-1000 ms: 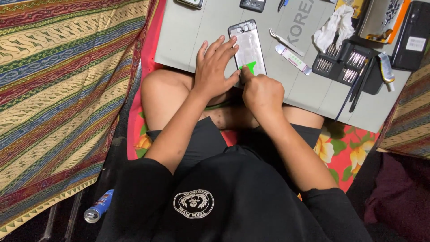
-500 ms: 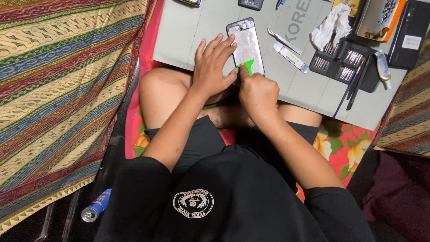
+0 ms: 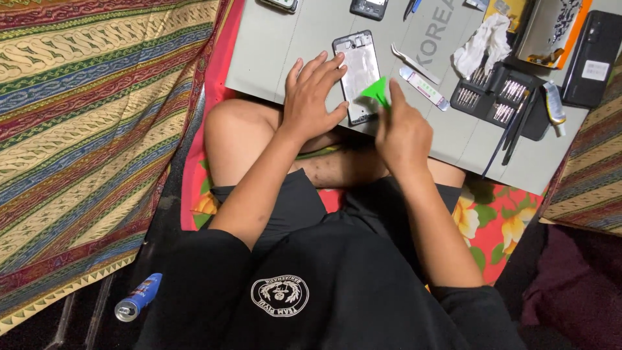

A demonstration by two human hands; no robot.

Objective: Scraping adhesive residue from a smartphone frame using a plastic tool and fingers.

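The striped woven cloth (image 3: 91, 129) fills everything from my nine o'clock round to seven, and under my crossed legs lies a red flowered sheet (image 3: 499, 220) that shows at four o'clock. Straight ahead at twelve sits the grey work mat (image 3: 285, 45), my desk for this, resting against my knees.

On the mat, a black tray of screwdriver bits (image 3: 502, 100) lies at two o'clock, with a black phone (image 3: 593, 58) further out at the same hour and a crumpled white cloth (image 3: 479, 48) just above the tray. A blue can (image 3: 137, 297) lies on its side down at eight o'clock, well apart from everything else.

The opened phone frame (image 3: 359, 74) lies flat on the mat at twelve, bare silvery inside facing up. My left hand (image 3: 314, 97) is spread flat, its fingers wide — the fingertips press on the frame's left edge and lower corner. My right hand (image 3: 403, 129) is at one o'clock, fingers pinched narrow on a green triangular pick (image 3: 376, 91), whose point lies over the frame's lower right edge — whether it is wedged in or only touching I cannot tell.

Beyond the pick, at one o'clock, metal tweezers (image 3: 414, 63) and a slim white tool (image 3: 424, 87) lie side by side on the mat.
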